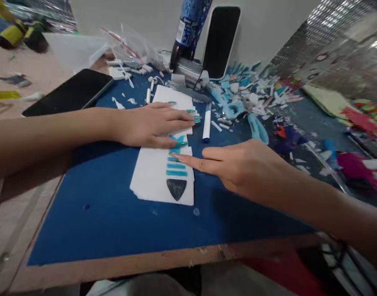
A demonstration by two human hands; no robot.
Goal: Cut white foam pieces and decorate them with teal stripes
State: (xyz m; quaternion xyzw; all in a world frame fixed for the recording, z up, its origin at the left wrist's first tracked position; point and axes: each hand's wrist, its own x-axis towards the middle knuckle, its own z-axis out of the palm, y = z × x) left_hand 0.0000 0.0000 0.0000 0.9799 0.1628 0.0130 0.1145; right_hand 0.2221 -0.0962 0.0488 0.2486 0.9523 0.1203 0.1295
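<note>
A white foam-like sheet (154,176) lies on the blue mat (114,222). My left hand (157,123) rests flat across its upper part, fingers spread, covering some of the sheet. Below that hand, several light-blue strips (176,173) run in a column down the sheet, ending in a dark, rounded triangular piece (176,188). My right hand (240,164) comes in from the right with the index finger stretched out, its tip at the upper strips near my left thumb. The other right fingers are curled and partly hidden; I see nothing held in them.
A white marker with a blue end (207,125) lies right of the sheet. Foam scraps (253,96) and light-blue scissor handles (259,128) are heaped behind it. One phone (71,90) lies at left; another (222,43) leans upright beside a blue bottle-like object (191,24).
</note>
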